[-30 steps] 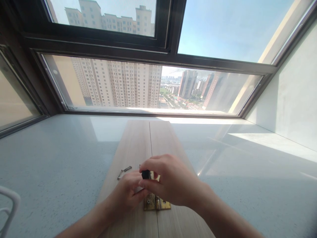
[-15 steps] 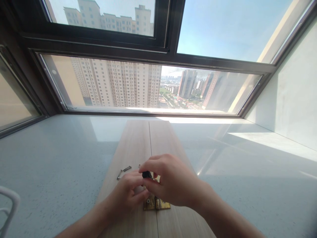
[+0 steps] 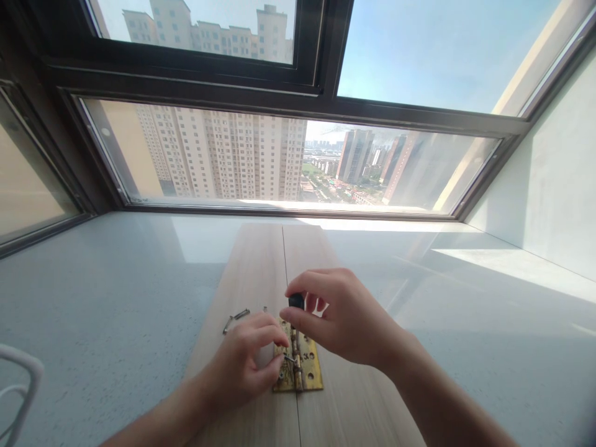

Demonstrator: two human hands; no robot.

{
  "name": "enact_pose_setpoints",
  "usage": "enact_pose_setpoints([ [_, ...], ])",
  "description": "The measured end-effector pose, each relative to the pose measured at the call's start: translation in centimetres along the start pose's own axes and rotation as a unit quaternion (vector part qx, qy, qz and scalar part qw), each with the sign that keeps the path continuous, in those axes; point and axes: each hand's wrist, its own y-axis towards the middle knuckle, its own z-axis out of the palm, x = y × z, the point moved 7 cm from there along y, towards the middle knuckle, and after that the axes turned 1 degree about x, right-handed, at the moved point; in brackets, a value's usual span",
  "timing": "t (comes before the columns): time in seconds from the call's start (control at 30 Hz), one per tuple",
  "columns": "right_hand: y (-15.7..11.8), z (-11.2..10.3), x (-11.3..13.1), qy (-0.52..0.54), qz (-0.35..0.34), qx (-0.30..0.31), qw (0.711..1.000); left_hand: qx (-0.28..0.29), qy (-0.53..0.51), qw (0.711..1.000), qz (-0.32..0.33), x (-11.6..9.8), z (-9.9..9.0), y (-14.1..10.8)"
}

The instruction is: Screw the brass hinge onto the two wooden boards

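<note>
A brass-coloured hinge (image 3: pixel 311 366) lies across the seam between two pale wooden boards (image 3: pixel 261 261). Over its left leaf, my left hand (image 3: pixel 251 351) pinches a small screw (image 3: pixel 289 358) between thumb and forefinger. My right hand (image 3: pixel 335 313) is raised above the hinge's far end, thumb and fingers closed around a short black handle (image 3: pixel 296 301); the lower part of that tool is hidden. Several loose screws (image 3: pixel 236 318) rest on the left board, beyond my left hand. Screw holes show in the hinge's right leaf.
The boards lie on a speckled pale sill (image 3: pixel 116 310) that reaches to a dark window frame (image 3: pixel 288 214). A curved white metal or plastic piece (image 3: pixel 32 372) stands at the left edge. A pale wall rises at the right.
My right hand has lifted up and to the right with the black-handled tool, away from my left hand. The hinge and the screw in my left hand now show more plainly.
</note>
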Motion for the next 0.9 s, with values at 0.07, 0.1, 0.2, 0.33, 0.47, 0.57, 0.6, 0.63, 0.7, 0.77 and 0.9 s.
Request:
enact_pose_setpoints([
  [0.07, 0.0, -0.4, -0.2, -0.017, 0.017, -0.004, 1.0, 0.021, 0.007, 0.999, 0.025, -0.5, 0.4, 0.0],
  [0.1, 0.0, -0.5, -0.2, -0.022, 0.022, -0.006, 0.999, 0.03, 0.019, 0.999, 0.036, -0.7, 0.5, -0.1],
  [0.2, 0.0, -0.6, -0.2, -0.024, 0.025, -0.002, 0.999, 0.058, 0.067, 0.994, 0.064, -1.2, 1.0, -0.1],
  [0.33, 0.1, -0.4, -0.1, -0.019, 0.018, 0.001, 1.0, 0.074, 0.111, 0.988, 0.079, -1.5, 1.2, -0.2],
  [0.47, 0.0, -0.3, -0.1, -0.018, 0.014, 0.001, 1.0, 0.033, 0.124, 0.989, 0.07, -1.4, 0.7, -0.2],
  [0.57, 0.0, -0.2, -0.1, -0.017, 0.015, 0.003, 1.0, 0.011, 0.092, 0.994, 0.05, -0.9, 0.4, -0.2],
  [0.6, 0.0, -0.1, 0.0, -0.017, 0.015, 0.003, 1.0, 0.009, 0.074, 0.996, 0.042, -0.6, 0.3, -0.2],
  [0.63, 0.0, -0.1, 0.0, -0.017, 0.014, 0.002, 1.0, 0.008, 0.056, 0.998, 0.033, -0.4, 0.2, -0.2],
  [0.7, 0.1, 0.0, 0.1, -0.016, 0.009, 0.002, 1.0, 0.006, 0.029, 0.999, 0.016, 0.0, 0.1, -0.1],
  [0.77, 0.1, 0.0, 0.2, -0.015, 0.005, 0.003, 1.0, 0.004, 0.015, 1.0, 0.002, 0.2, 0.0, 0.0],
  [0.9, 0.1, 0.0, 0.2, -0.012, 0.01, 0.006, 1.0, -0.003, 0.005, 1.0, -0.014, 0.3, -0.1, 0.2],
])
